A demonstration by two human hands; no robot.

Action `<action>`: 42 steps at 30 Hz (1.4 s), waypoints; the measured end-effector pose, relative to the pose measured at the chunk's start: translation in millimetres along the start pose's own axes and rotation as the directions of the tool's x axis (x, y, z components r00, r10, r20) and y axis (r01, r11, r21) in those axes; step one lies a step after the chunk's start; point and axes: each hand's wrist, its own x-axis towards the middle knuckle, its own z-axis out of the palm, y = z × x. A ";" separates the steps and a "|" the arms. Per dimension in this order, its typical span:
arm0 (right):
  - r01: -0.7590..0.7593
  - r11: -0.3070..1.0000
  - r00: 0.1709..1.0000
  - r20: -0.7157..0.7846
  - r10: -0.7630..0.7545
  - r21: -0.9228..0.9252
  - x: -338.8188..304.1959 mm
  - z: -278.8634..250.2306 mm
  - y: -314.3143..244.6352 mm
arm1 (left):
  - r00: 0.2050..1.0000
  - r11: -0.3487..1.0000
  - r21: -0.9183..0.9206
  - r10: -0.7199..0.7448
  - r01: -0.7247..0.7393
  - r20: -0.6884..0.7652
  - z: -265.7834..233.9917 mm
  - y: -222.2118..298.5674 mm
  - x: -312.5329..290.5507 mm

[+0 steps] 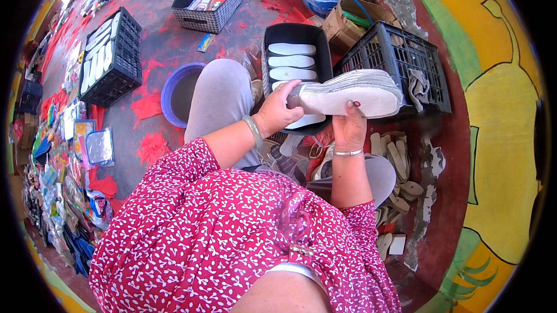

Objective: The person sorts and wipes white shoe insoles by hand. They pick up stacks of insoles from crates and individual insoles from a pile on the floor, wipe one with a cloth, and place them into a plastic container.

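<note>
Between my two hands is a thick stack of white insoles (pixel 331 99) with grey edges, lying sideways over a black bin (pixel 268 51). My left hand (pixel 279 111), with a bangle at its wrist, is closed round the narrow left end. From below, my right hand (pixel 348 129) grips the stack near its wide end, the thumb pressed on the top insole beside a small dark red oval mark; its other fingers are hidden behind. More white insoles (pixel 291 61) lie in rows inside the bin, partly covered by my left hand and the stack.
A black plastic crate (pixel 426 60) with a grey cloth on it stands to the right, beside a cardboard box (pixel 342 25). Loose insoles (pixel 397 159) are piled below it. On the left are a purple basin (pixel 168 95) and a crate of insoles (pixel 129 51); a patterned bin (pixel 216 21) stands farther off.
</note>
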 end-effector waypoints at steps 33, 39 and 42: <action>-0.056 0.998 0.802 0.596 0.041 0.006 10.6 -11.3 -40.3 | 0.858 0.515 -0.687 -0.291 0.513 0.423 -10.7 -2.9 2.8; -0.018 0.999 0.764 0.645 -0.003 0.026 11.3 -21.8 -46.4 | 0.879 0.635 -0.614 -0.264 0.469 0.397 -2.2 -14.4 1.4; 0.054 0.995 0.917 0.389 -0.084 0.087 5.9 -15.4 -52.2 | 0.851 0.824 -0.313 -0.335 0.472 0.403 0.3 -22.7 -0.8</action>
